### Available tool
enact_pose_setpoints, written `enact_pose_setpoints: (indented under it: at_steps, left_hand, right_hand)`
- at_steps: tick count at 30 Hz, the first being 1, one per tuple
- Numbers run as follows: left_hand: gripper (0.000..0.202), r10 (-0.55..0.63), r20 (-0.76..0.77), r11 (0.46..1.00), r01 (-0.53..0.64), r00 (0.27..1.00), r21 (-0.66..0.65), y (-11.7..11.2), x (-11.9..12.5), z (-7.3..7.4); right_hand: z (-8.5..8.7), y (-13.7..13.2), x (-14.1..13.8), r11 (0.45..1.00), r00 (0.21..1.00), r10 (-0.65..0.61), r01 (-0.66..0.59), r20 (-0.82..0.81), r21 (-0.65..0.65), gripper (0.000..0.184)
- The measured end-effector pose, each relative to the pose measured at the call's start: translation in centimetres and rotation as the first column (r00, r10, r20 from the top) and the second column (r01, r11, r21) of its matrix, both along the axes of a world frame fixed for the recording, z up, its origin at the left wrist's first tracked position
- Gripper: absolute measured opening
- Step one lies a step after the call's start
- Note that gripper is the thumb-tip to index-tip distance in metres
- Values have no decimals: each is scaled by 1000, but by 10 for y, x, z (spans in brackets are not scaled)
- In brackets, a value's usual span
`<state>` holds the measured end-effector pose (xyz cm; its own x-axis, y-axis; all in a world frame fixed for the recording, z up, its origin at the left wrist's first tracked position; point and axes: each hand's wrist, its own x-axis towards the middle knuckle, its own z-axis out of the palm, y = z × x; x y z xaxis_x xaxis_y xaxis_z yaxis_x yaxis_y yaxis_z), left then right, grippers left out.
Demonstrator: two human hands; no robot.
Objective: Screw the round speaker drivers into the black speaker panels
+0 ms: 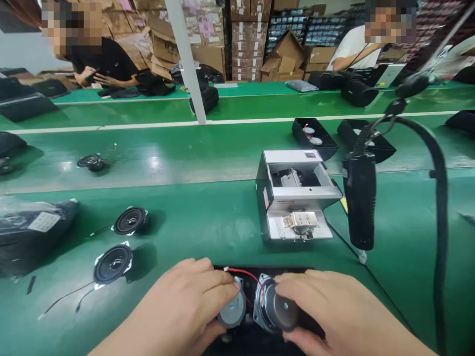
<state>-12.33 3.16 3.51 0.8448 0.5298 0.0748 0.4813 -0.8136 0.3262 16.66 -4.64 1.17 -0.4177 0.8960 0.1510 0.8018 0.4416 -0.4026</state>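
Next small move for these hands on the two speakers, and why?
Probably ease the red wire clear before pressing down: it arcs between the speaker under the left hand and the other speaker under the right hand, over the black housing, and could get pinched.

Your left speaker magnet (232,310): bare metal;
Your right speaker magnet (285,310): glossy dark metal;
Your bench (208,222): glossy green

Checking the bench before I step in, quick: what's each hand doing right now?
Left hand: closed, fingers curled on a silver-backed speaker.
Right hand: closed, fingers over a black-magnet speaker.
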Motion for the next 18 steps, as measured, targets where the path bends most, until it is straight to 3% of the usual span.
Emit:
enact_pose_setpoints:
  at_steps: [5,11,15,18]
  left_hand:
    - [21,3,94,998,-8,996,57,9,-12,-9]
    - [29,51,218,998,-39,975,-59,14,-28,-12]
    - [52,43,185,999,-38,982,-26,10,-33,-17]
    - [52,164,144,986,-160,976,-40,8,-44,-19]
  right_hand:
    - [-1,8,13,982,991,117,-124,58,144,38]
    - [6,19,13,972,988,149,-151,28,181,41]
    - [6,18,5,979,996,87,-82,-17,188,41]
    - [5,15,4,992,982,-54,74,-183,103,41]
